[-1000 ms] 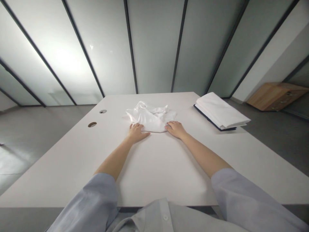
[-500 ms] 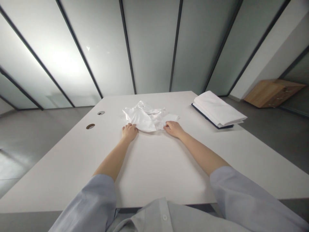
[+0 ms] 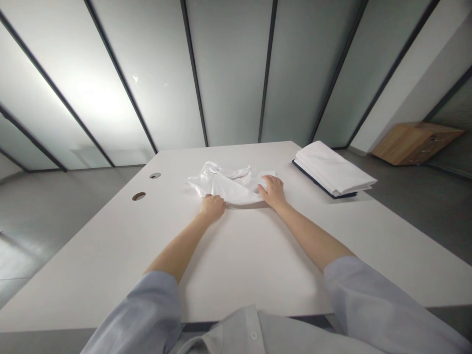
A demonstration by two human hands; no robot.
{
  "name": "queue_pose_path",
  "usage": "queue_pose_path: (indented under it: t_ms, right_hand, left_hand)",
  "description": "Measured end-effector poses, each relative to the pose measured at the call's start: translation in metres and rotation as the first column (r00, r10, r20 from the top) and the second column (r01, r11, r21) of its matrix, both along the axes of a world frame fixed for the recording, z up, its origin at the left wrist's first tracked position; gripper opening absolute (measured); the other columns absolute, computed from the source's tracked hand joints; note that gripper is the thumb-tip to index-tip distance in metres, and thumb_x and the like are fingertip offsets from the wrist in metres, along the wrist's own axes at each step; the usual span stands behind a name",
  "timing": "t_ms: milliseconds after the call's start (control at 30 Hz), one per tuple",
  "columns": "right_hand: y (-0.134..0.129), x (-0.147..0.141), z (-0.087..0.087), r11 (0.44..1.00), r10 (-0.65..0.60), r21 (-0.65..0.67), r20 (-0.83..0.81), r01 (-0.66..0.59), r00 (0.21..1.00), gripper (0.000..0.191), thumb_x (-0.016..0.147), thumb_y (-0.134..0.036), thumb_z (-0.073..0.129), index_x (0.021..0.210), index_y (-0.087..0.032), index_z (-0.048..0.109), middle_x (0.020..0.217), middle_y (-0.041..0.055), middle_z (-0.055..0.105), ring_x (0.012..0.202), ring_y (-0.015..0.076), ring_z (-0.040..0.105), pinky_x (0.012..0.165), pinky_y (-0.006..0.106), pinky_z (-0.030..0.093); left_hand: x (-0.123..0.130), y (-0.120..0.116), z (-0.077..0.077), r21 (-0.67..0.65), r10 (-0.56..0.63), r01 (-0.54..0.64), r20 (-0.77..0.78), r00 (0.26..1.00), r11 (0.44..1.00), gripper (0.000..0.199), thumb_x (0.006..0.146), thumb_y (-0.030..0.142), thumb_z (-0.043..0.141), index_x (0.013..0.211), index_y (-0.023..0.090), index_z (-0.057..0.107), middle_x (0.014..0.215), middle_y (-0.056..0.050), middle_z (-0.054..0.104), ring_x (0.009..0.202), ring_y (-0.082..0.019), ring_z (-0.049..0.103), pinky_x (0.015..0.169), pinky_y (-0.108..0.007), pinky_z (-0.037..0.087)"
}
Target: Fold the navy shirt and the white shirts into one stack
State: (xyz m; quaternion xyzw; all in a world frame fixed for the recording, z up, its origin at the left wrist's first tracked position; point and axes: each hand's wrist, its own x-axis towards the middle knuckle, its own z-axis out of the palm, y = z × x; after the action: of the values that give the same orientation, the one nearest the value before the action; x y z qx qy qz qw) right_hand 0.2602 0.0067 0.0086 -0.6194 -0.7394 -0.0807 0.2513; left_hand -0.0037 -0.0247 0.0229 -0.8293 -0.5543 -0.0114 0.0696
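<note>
A crumpled white cloth (image 3: pixel 230 186) lies on the white table (image 3: pixel 243 255), in the middle toward the far edge. My left hand (image 3: pixel 213 207) has its fingers closed on the near left edge of this cloth. At the cloth's right end, my right hand (image 3: pixel 273 191) is spread, thumb apart from the fingers, touching the fabric near its right corner. The cloth's near edge runs between the two hands, slightly raised with a thin shadow under it.
A folded white cloth stack (image 3: pixel 332 167) rests on a dark blue flat item (image 3: pixel 313 180) at the table's right. Two round holes (image 3: pixel 139 196) (image 3: pixel 155 175) pierce the table's left side. A wooden cabinet (image 3: pixel 415 142) stands on the floor at the right.
My left hand has moved right and a little nearer along the cloth. My right hand has opened and shifted right. The cloth's near edge now stretches further to the right.
</note>
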Motion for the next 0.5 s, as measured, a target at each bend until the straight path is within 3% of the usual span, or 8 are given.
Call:
queue_pose_path:
  t_ms: [100,200,267,367,433,500]
  right_hand:
    - [-0.012,-0.015,0.011,0.963,0.269,0.018,0.033,-0.269,0.963,0.045,0.094,-0.039,0.043,0.131,-0.016,0.056,0.13,0.0151,0.059,0.123,0.0287,0.048,0.107,0.042,0.029]
    - [-0.019,-0.027,0.01,0.87,0.488,-0.128,0.09,-0.476,0.868,0.04,0.09,-0.041,0.053,0.121,-0.019,0.064,0.12,0.0119,0.065,0.115,0.027,0.055,0.102,0.038,0.034]
    - [-0.019,-0.03,0.004,0.836,0.536,-0.21,0.117,-0.507,0.836,0.034,0.089,-0.035,0.055,0.116,-0.02,0.067,0.118,0.0107,0.066,0.112,0.0255,0.058,0.098,0.036,0.037]
    - [-0.013,-0.025,-0.005,0.869,0.472,-0.247,0.149,-0.43,0.869,0.031,0.088,-0.022,0.051,0.114,-0.019,0.069,0.119,0.0101,0.066,0.111,0.0233,0.058,0.097,0.035,0.038]
    - [-0.006,-0.017,-0.008,0.914,0.365,-0.243,0.147,-0.325,0.919,0.032,0.088,-0.016,0.048,0.111,-0.021,0.07,0.118,0.0087,0.066,0.112,0.0227,0.058,0.101,0.036,0.036]
    - [0.0,-0.006,-0.011,0.961,0.19,-0.225,0.123,-0.159,0.974,0.035,0.089,-0.015,0.044,0.108,-0.023,0.072,0.12,0.0078,0.066,0.116,0.0241,0.055,0.104,0.04,0.033]
  left_hand:
    - [0.013,-0.008,0.001,-0.004,-0.186,0.186,0.019,0.982,0.982,0.038,0.095,0.033,0.039,0.088,0.019,0.073,0.091,-0.01,0.071,0.095,-0.023,0.065,0.104,-0.043,0.036]
    - [0.01,-0.013,0.002,0.065,-0.32,0.314,0.125,0.939,0.947,0.036,0.095,0.043,0.042,0.099,0.023,0.071,0.105,-0.007,0.07,0.11,-0.023,0.059,0.114,-0.044,0.024]
    - [0.002,-0.011,0.001,0.158,-0.257,0.228,0.197,0.946,0.961,0.038,0.094,0.045,0.043,0.116,0.024,0.066,0.127,-0.009,0.062,0.126,-0.025,0.049,0.116,-0.044,0.021]
    - [-0.015,-0.004,-0.003,0.234,0.015,-0.085,0.286,0.958,0.968,0.049,0.095,0.044,0.038,0.136,0.021,0.052,0.149,-0.011,0.043,0.141,-0.028,0.031,0.117,-0.046,0.021]
    - [-0.025,0.002,-0.007,0.176,0.17,-0.226,0.284,0.944,0.958,0.051,0.096,0.045,0.035,0.138,0.021,0.05,0.148,-0.011,0.045,0.142,-0.03,0.029,0.117,-0.049,0.018]
    - [-0.031,0.006,-0.01,0.087,0.23,-0.254,0.226,0.947,0.963,0.051,0.094,0.048,0.038,0.132,0.019,0.056,0.138,-0.013,0.055,0.137,-0.032,0.038,0.117,-0.052,0.015]
